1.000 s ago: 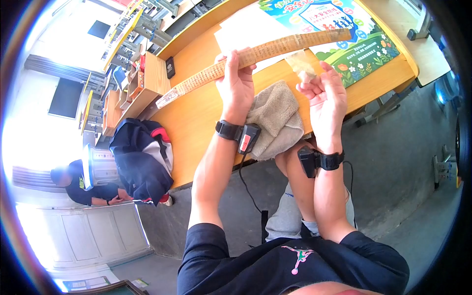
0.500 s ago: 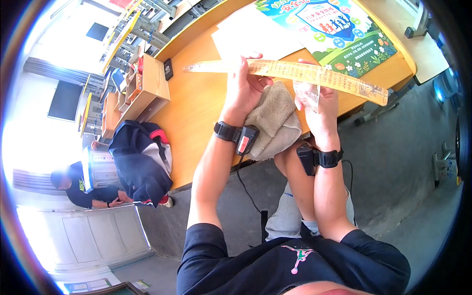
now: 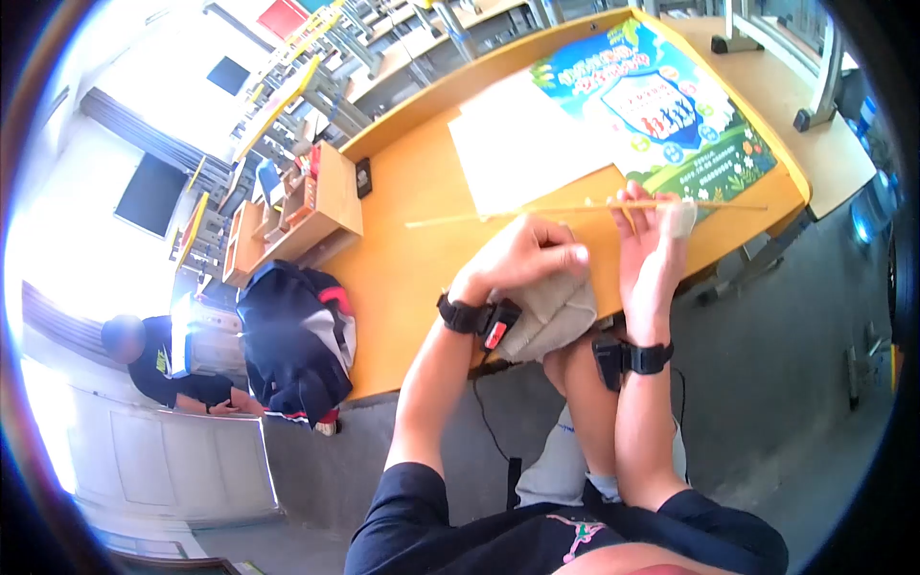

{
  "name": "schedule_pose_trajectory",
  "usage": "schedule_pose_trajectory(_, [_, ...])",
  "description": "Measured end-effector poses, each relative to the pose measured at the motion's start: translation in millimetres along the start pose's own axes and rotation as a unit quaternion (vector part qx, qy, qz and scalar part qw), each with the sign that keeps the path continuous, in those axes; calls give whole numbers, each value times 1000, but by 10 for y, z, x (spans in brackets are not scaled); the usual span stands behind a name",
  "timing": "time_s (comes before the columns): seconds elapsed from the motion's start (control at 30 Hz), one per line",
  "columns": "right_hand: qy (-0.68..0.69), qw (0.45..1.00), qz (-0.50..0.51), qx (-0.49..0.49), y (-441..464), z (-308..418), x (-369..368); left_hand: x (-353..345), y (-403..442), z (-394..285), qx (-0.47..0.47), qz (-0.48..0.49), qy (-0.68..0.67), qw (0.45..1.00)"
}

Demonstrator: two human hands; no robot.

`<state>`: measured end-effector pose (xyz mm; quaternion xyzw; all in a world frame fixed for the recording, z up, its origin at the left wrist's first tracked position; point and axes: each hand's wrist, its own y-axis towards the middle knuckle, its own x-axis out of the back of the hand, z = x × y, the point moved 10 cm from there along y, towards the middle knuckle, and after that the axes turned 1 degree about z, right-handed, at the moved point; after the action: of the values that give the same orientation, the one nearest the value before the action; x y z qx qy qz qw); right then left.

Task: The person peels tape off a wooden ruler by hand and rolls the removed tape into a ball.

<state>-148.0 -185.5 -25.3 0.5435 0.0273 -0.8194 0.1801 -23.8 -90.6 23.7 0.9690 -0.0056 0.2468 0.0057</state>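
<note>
A long, thin strip that looks like bamboo (image 3: 556, 210) is turned edge-on across the front of me, above the desk. My right hand (image 3: 652, 254) holds it toward its right end, fingers at the strip and palm turned up. A clear, film-like piece (image 3: 679, 218) sits by that hand's fingers around the strip. Just below the strip's left half is my left hand (image 3: 522, 257), back up, fingers curled and thumb pointing right. What its fingers hold, if anything, is hidden. Beneath the left hand lies a folded beige cloth (image 3: 551, 316) at the desk's front edge.
White paper (image 3: 527, 144) and a colourful poster (image 3: 661, 115) lie on the yellow desk (image 3: 412, 278). To the left are a wooden organizer (image 3: 331, 206), a small black object (image 3: 363, 177) and a dark jacket (image 3: 292, 335). Another person (image 3: 182, 369) sits at far left.
The strip has turned from its flat written face to its thin edge. My left hand has come off its earlier grip and sits lower, curled. The view has shifted slightly.
</note>
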Motion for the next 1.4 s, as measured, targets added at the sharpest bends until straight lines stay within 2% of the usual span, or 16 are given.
schedule_pose_trajectory(0.07, [-8, 1000, -12, -3, -16, -45, 0, 20, -63, -144, 1, -20, -8, 1000])
schedule_pose_trajectory(0.1, [-34, 999, -12, 0, -12, -96, 20, 34, -111, -123, 38, -19, -52, 998])
schedule_pose_trajectory(0.13, [-61, 998, -14, 0, -18, -132, 33, 87, -152, -247, 13, -58, -106, 993])
schedule_pose_trajectory(0.17, [-52, 999, -6, 3, -31, -134, 29, 178, -175, -311, -66, -113, -107, 986])
schedule_pose_trajectory(0.23, [-159, 984, 64, -56, -63, -275, -66, 292, -194, -449, -189, -216, -128, 949])
schedule_pose_trajectory(0.33, [-202, 974, 77, -61, -143, -386, -101, 370, -275, -884, -242, -346, 131, 897])
schedule_pose_trajectory(0.37, [-207, 971, 90, -76, -159, -403, -136, 385, -289, -847, -241, -349, 132, 896])
schedule_pose_trajectory(0.4, [-206, 971, 93, -76, -153, -381, -154, 311, -213, -782, -230, -294, 165, 913])
schedule_pose_trajectory(0.47, [-137, 969, 107, -174, -169, -511, -161, 233, -147, -705, -221, -238, 199, 925])
schedule_pose_trajectory(0.53, [-119, 972, 102, -175, -172, -500, -176, 136, -123, -709, -211, -199, 272, 918])
schedule_pose_trajectory(0.8, [-111, 973, 124, -162, -189, -420, -332, 226, -218, -727, -243, -259, 248, 901])
schedule_pose_trajectory(0.9, [36, 977, 101, -182, -190, -377, -353, 263, -219, -724, -221, -286, 210, 908])
schedule_pose_trajectory(1.13, [-84, 989, 74, -92, -85, -310, -252, 192, -123, -600, -200, -245, 186, 930])
schedule_pose_trajectory(1.2, [-87, 988, 80, -101, -93, -320, -261, 202, -120, -634, -218, -250, 193, 923])
schedule_pose_trajectory(1.27, [-111, 988, 54, -89, -87, -295, -228, 217, -103, -495, -169, -240, 113, 949])
schedule_pose_trajectory(1.4, [-206, 971, 71, -93, -76, -240, -227, 278, -130, -445, -178, -256, 136, 940])
